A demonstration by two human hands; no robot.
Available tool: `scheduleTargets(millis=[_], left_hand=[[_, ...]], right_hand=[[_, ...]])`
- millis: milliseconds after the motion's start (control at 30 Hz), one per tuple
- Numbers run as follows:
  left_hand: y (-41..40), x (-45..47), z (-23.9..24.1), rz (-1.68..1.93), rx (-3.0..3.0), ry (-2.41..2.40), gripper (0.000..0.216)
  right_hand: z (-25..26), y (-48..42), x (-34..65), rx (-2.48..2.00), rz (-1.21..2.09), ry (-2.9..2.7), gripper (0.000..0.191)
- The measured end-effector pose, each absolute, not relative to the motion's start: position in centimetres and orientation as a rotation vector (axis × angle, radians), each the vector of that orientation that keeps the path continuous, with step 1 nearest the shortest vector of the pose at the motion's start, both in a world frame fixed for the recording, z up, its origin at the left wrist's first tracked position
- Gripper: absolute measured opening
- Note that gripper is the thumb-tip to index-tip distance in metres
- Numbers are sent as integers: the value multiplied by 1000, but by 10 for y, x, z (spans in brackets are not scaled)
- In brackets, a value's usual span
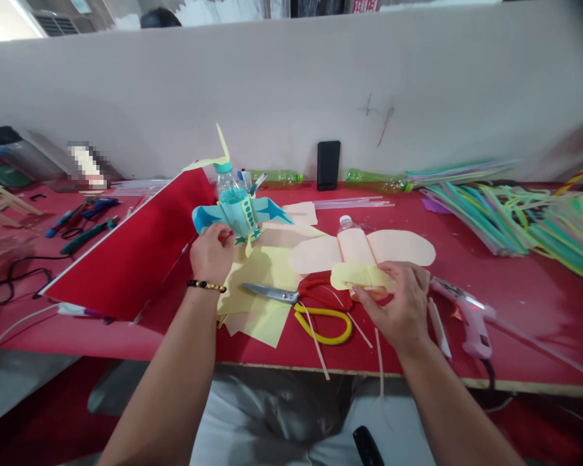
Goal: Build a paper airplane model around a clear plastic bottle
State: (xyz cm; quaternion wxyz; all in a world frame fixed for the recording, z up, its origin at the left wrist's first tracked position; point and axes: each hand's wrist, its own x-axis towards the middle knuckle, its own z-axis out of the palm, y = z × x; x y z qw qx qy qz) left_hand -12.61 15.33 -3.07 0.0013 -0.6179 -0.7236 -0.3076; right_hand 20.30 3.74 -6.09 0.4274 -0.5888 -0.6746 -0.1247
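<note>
A model plane made from a bottle, with blue wings and a yellow propeller on its cap, stands upright at the back. My left hand is closed with its fingertips at the lower edge of this plane's left wing. A second bottle plane, wrapped in pale pink paper with rounded wings, lies nearer the front. My right hand pinches a yellow paper strip across its tail end. Between my hands, scissors with red and yellow handles lie partly open on yellow paper sheets.
A pink glue gun with a clear stick lies at right, beside a white pen. Coloured straws pile up behind it. A red board leans at left. A black phone and green bottles are along the partition.
</note>
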Motion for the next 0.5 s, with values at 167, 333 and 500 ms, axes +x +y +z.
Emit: scheduleTargets(millis=[167, 333, 500], left_hand=[[116, -71, -4, -1136, -2610, -2138, 12], [92, -10, -5, -1145, -3181, -2161, 28], [93, 17, -2, -1206, -3308, -2097, 25]], right_hand=[[-61, 36, 204, -1461, -309, -1668, 50], [-59, 34, 204, -1437, -294, -1673, 46], [-60, 34, 207, -1435, -266, -1666, 42]])
